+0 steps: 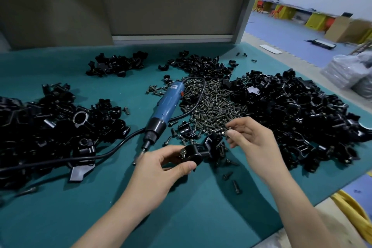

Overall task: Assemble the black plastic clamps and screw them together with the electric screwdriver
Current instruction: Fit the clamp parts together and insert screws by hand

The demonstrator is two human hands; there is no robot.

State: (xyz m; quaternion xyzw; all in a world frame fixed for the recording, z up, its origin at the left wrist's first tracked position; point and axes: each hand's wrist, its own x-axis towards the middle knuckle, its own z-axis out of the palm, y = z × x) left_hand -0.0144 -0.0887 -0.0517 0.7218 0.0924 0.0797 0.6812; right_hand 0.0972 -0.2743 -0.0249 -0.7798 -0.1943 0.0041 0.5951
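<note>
Left hand (161,169) grips the clamp (194,155), seated screw (182,152) upright in it; right hand (253,139) fingers pinch a loose screw (226,132) just beyond-right of it; screwdriver (165,106) lies on the desk (201,207), bit pointing at the left fingers.

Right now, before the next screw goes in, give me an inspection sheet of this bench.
Surface: teal mat.
Job's things: clamp with a seated screw; electric screwdriver lying idle; screw pile centre; left heap and right heap of clamp parts.
Clutter: loose screws near the front.
Hands: left hand grips the clamp; right hand pinches a single screw.
Cables: black cord loops over the screw pile, runs off left.
Surroundings: grey partition behind; cardboard box and plastic bags at right.
</note>
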